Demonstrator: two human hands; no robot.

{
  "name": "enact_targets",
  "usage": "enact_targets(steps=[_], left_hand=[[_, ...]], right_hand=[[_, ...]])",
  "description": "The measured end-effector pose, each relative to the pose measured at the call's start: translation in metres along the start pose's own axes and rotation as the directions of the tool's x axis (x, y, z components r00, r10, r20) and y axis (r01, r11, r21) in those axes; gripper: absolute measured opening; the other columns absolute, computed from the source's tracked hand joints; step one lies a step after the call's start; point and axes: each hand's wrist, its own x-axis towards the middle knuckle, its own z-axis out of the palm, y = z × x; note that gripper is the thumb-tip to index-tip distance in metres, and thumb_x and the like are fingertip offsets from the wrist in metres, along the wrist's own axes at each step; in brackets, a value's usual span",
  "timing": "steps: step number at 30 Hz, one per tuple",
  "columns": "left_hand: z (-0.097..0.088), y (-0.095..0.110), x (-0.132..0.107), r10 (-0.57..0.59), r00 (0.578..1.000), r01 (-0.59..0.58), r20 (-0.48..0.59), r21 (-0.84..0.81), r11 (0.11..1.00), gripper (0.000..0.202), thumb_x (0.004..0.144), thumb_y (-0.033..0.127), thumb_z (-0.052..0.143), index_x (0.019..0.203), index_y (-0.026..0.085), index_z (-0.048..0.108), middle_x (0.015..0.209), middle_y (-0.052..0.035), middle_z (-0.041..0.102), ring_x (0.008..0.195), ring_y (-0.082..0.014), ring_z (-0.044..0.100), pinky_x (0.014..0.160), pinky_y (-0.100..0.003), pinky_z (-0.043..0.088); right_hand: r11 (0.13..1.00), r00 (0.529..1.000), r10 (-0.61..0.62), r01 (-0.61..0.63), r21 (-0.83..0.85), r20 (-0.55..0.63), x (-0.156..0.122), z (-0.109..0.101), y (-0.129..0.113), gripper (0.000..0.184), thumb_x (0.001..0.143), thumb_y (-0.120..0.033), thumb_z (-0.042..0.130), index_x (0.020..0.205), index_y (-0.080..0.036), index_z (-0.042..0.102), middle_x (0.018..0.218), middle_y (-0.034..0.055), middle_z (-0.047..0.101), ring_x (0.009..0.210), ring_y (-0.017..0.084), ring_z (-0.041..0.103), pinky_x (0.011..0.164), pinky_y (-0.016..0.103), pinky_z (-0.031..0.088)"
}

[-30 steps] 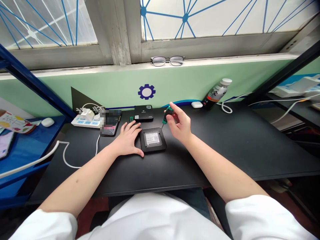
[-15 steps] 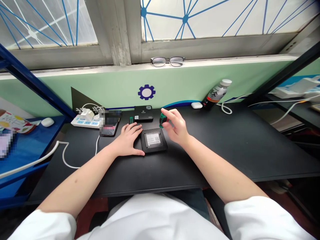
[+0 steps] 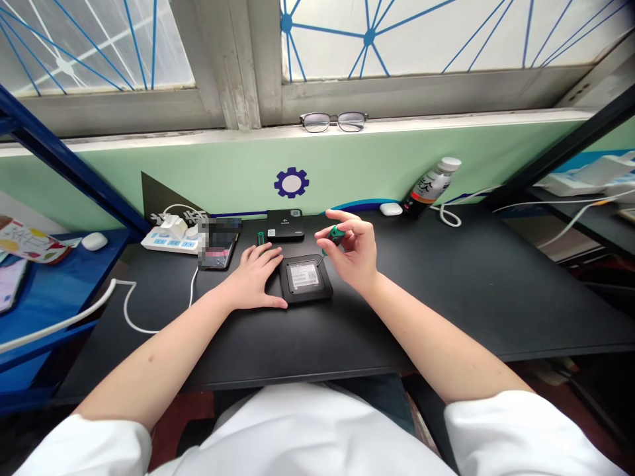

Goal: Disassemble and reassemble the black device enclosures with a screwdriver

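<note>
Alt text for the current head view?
Right hand holding a green-handled screwdriver at the far-right corner of a square black device; left hand spread along the device's left side. Another black box sits behind.

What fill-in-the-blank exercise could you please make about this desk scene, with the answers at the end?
1. The right hand holds a green and black ____.
2. The left hand is spread at the ____ side of the square black device.
3. On the window ledge rests a pair of ____.

Missing words: screwdriver; left; glasses.
</note>
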Motion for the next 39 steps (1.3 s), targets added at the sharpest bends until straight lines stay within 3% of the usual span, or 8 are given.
enact_targets(steps=[4,7,16,21,25,30,34,39], left_hand=[[0.000,0.001,0.000,-0.001,1.000,0.001,0.000,0.008,1.000,0.114,0.075,0.083,0.080,0.162,0.015,0.050,0.170,-0.0229,0.043,0.162,-0.0485,0.027,0.132,-0.069,0.017],[0.000,0.001,0.001,0.000,1.000,0.000,0.000,0.003,1.000,0.114,0.075,0.081,0.082,0.162,0.016,0.050,0.169,-0.0226,0.043,0.161,-0.0489,0.027,0.131,-0.069,0.017],[0.001,0.000,0.000,-0.008,1.000,0.008,0.003,0.010,1.000,0.114,0.075,0.083,0.080,0.162,0.017,0.049,0.170,-0.0218,0.042,0.162,-0.0482,0.026,0.132,-0.069,0.015],[0.001,0.000,0.000,-0.008,1.000,0.008,0.004,0.004,1.000,0.113,0.075,0.084,0.079,0.162,0.019,0.049,0.171,-0.0211,0.042,0.162,-0.0480,0.027,0.132,-0.068,0.015],[0.001,0.000,0.000,-0.011,1.000,0.011,0.011,0.003,1.000,0.113,0.076,0.085,0.078,0.163,0.018,0.049,0.171,-0.0216,0.042,0.162,-0.0474,0.026,0.132,-0.068,0.014],[0.001,-0.001,0.000,-0.011,1.000,0.011,0.017,-0.001,1.000,0.114,0.076,0.083,0.079,0.163,0.017,0.048,0.171,-0.0219,0.042,0.162,-0.0476,0.026,0.132,-0.068,0.014],[0.001,-0.001,0.001,-0.005,1.000,0.005,0.012,-0.006,1.000,0.115,0.076,0.084,0.078,0.164,0.017,0.046,0.170,-0.0222,0.043,0.161,-0.0484,0.027,0.131,-0.069,0.015],[0.000,-0.001,0.001,-0.006,1.000,0.006,0.025,-0.005,1.000,0.114,0.077,0.084,0.077,0.165,0.017,0.045,0.170,-0.0223,0.043,0.161,-0.0481,0.028,0.131,-0.068,0.015]], right_hand=[[0.994,0.996,-0.087,0.088,-0.065,0.013,0.001,-0.005,-0.002,0.021,0.105,-0.039,0.064,0.123,-0.028,0.062,0.135,0.0145,0.074,0.106,0.026,0.080,0.084,0.046,0.068],[0.979,0.987,-0.155,0.158,-0.132,0.034,0.004,-0.008,-0.005,0.024,0.107,-0.036,0.057,0.128,-0.030,0.067,0.125,0.0127,0.078,0.115,0.030,0.077,0.084,0.048,0.067],[0.924,0.970,-0.242,0.235,-0.301,0.013,0.009,-0.010,-0.012,0.029,0.107,-0.035,0.055,0.128,-0.031,0.075,0.095,0.0056,0.062,0.080,0.020,0.066,0.067,0.040,0.061],[0.939,0.970,-0.244,0.236,-0.251,0.000,0.010,-0.009,-0.013,0.031,0.107,-0.023,0.051,0.129,-0.033,0.072,0.096,0.0042,0.062,0.079,0.018,0.064,0.066,0.036,0.059],[0.956,0.981,-0.192,0.179,-0.232,-0.033,0.009,-0.008,-0.009,0.015,0.103,-0.031,0.060,0.116,-0.029,0.067,0.109,0.0071,0.059,0.095,0.022,0.068,0.076,0.043,0.063],[0.998,0.998,-0.062,0.062,0.012,0.005,0.006,-0.003,-0.006,0.015,0.102,-0.033,0.067,0.109,-0.028,0.055,0.134,0.0095,0.062,0.099,0.021,0.077,0.085,0.045,0.067],[1.000,1.000,-0.014,0.014,0.012,0.005,0.004,-0.002,-0.008,0.020,0.100,-0.037,0.072,0.106,-0.027,0.055,0.130,0.0095,0.073,0.094,0.020,0.079,0.084,0.043,0.068],[0.989,0.995,-0.100,0.101,-0.106,0.011,0.008,-0.007,-0.011,0.016,0.103,-0.041,0.066,0.112,-0.027,0.068,0.117,0.0116,0.079,0.101,0.026,0.077,0.083,0.046,0.066]])
